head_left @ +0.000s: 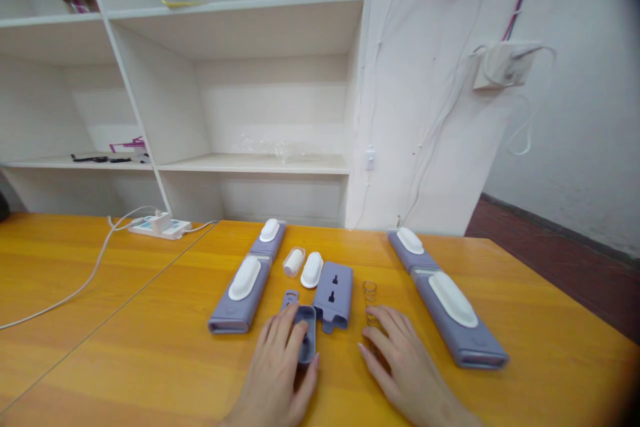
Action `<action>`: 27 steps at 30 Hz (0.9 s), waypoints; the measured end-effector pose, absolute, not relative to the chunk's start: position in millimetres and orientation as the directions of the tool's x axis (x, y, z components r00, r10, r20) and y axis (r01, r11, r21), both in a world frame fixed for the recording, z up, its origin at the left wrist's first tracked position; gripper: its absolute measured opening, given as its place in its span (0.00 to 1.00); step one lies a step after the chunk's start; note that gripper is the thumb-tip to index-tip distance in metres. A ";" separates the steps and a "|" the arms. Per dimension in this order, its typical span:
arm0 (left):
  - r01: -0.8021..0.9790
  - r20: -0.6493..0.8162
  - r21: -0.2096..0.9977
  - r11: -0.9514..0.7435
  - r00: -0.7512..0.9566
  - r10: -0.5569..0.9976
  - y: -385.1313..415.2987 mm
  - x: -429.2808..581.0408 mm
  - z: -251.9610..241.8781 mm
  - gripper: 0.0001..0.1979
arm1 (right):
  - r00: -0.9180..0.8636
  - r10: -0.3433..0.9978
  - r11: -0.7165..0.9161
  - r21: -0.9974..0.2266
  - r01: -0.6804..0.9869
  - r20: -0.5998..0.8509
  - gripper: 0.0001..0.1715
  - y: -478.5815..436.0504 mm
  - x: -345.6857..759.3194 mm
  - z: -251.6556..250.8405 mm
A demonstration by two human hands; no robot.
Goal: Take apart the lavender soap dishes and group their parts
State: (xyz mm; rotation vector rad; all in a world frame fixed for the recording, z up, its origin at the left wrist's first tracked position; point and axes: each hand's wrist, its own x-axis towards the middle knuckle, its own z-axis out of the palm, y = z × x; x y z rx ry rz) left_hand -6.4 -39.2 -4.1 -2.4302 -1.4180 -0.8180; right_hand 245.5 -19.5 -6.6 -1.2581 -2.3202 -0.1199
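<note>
My left hand point(280, 360) lies over a small purple-grey hollow part point(311, 340), its fingertips touching the part and one finger reaching inside. A flat tab with a slot point(290, 297) shows just beyond those fingers. To the right of it lies a purple plastic housing point(337, 287) with two keyhole slots. My right hand point(397, 357) rests with fingers spread over the lower end of a thin wire spring point(369, 291), partly hiding it. Behind the housing lie a white ribbed oval cap point(313, 269) and a white cylinder in a clear cover point(294, 261).
Long purple units with white oval pads lie on both sides, a left one point(235, 307) and a right one point(463, 330). A power strip point(163, 225) with a white cable sits at the back left of the wooden table point(125, 360). White shelves point(260, 163) stand behind.
</note>
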 end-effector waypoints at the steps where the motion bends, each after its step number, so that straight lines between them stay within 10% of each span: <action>1: 0.840 0.572 0.055 -0.539 0.416 0.707 -38.5 -7.2 -5.3 0.17 | -0.448 0.762 0.569 -0.153 0.808 0.467 0.08 -19.5 245.3 -7.0; 10: 0.875 0.560 -0.102 -0.472 0.443 0.700 -42.2 -8.1 0.8 0.24 | -0.418 0.731 0.586 -0.183 0.789 0.539 0.07 -24.6 243.1 -1.6; 27: 0.905 0.443 -0.022 -0.425 0.390 0.807 0.2 59.0 27.9 0.22 | -0.385 0.750 0.539 -0.160 0.827 0.538 0.06 -23.6 245.1 -10.1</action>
